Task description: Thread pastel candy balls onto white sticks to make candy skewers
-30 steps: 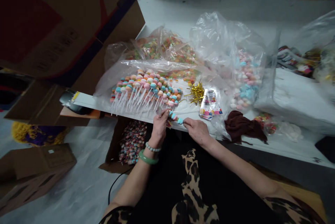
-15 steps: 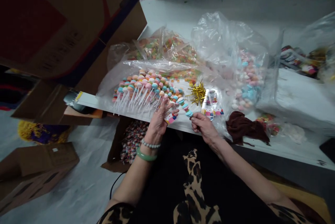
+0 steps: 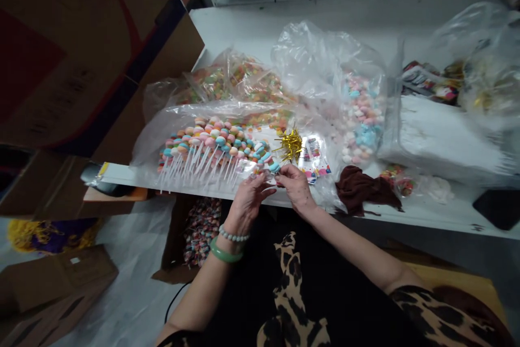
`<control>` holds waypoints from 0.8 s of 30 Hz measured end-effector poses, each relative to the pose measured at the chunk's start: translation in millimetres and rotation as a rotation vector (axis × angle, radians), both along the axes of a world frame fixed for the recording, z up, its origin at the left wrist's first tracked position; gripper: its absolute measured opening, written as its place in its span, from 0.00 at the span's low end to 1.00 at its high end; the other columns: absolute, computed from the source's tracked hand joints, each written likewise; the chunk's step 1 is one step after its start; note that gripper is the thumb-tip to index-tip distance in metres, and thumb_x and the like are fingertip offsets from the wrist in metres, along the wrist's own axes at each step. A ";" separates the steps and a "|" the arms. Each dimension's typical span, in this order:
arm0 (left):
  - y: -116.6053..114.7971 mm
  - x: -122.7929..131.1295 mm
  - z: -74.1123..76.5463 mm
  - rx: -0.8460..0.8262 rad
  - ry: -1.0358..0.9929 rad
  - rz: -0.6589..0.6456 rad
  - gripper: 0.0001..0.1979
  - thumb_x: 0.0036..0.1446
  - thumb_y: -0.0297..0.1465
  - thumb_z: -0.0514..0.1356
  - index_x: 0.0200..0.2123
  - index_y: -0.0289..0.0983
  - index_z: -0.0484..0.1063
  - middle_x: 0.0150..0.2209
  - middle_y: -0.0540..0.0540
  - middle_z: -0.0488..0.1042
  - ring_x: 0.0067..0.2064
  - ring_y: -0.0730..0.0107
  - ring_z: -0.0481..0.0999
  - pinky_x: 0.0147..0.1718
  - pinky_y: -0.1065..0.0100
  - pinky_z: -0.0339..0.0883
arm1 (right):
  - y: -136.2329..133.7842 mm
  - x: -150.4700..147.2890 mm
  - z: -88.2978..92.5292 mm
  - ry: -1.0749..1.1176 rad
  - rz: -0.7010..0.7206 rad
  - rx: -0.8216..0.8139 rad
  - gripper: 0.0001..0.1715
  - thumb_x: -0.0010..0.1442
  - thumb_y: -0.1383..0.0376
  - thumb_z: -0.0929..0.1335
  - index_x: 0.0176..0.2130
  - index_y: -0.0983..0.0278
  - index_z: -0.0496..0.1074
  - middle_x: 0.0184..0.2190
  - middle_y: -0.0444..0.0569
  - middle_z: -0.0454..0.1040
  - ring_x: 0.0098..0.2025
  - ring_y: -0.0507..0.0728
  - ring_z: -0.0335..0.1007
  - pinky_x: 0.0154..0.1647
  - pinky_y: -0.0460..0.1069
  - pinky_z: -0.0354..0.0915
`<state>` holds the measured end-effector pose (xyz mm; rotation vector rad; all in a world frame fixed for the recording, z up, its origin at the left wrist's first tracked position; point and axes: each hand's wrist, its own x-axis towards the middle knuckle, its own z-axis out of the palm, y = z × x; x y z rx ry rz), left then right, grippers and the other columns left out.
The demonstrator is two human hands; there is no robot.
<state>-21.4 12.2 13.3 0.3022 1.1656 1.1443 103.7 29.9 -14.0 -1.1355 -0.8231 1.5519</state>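
Marshmallow skewer (image 3: pixel 268 163) held close to the front edge of the worktop (image 3: pixel 349 11)

The person's right hand (image 3: pixel 296 184) appears clamped by thumb and fingertips on the skewer's near end. The skewer slants just beside the stacked marshmallow skewers (image 3: pixel 207 138). The left hand (image 3: pixel 252 190) meets it from the other side; whether its grip has closed on the clear printed wrapper (image 3: pixel 246 166) cannot be told.

The likeliest trouble is squashed or sliding sweets, caused by pinching too hard. A loose grip could drop the skewer over the edge, toward the carton (image 3: pixel 168 272) below. Its far end, so near the stack, might nudge other skewers loose.

Counted: one skewer between the hands; many more in the stack, overlapping too much to count; one bundle of gold twist ties (image 3: pixel 291 145); at least two printed packets (image 3: pixel 314 153); one brown cloth (image 3: pixel 363 189); one beaded bracelet (image 3: pixel 233 235) and one green bangle (image 3: pixel 225 252), both on the left wrist.
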 end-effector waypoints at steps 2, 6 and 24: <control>1.1 -4.2 -3.4 -0.010 0.013 0.079 0.15 0.41 0.33 0.72 0.33 0.34 0.76 0.31 0.47 0.77 0.29 0.72 0.74 0.29 0.70 0.70 | 1.8 4.7 -0.5 -0.061 0.005 0.057 0.10 0.43 0.64 0.71 0.22 0.62 0.64 0.19 0.37 0.61 0.23 0.49 0.55 0.27 0.45 0.55; 7.4 -2.3 -6.3 0.034 0.033 0.223 0.12 0.38 0.28 0.72 0.27 0.33 0.74 0.25 0.50 0.75 0.26 0.78 0.71 0.28 0.75 0.66 | 2.3 3.7 2.8 -0.040 0.014 0.010 0.11 0.43 0.63 0.70 0.23 0.62 0.63 0.19 0.37 0.62 0.22 0.48 0.54 0.25 0.45 0.53; 5.9 1.1 3.2 -0.100 -0.084 0.084 0.11 0.45 0.29 0.70 0.25 0.33 0.71 0.23 0.51 0.72 0.23 0.79 0.71 0.24 0.75 0.67 | 12.5 -8.9 3.5 -0.438 -0.019 0.225 0.07 0.53 0.60 0.65 0.29 0.59 0.62 0.23 0.39 0.62 0.26 0.51 0.58 0.29 0.47 0.56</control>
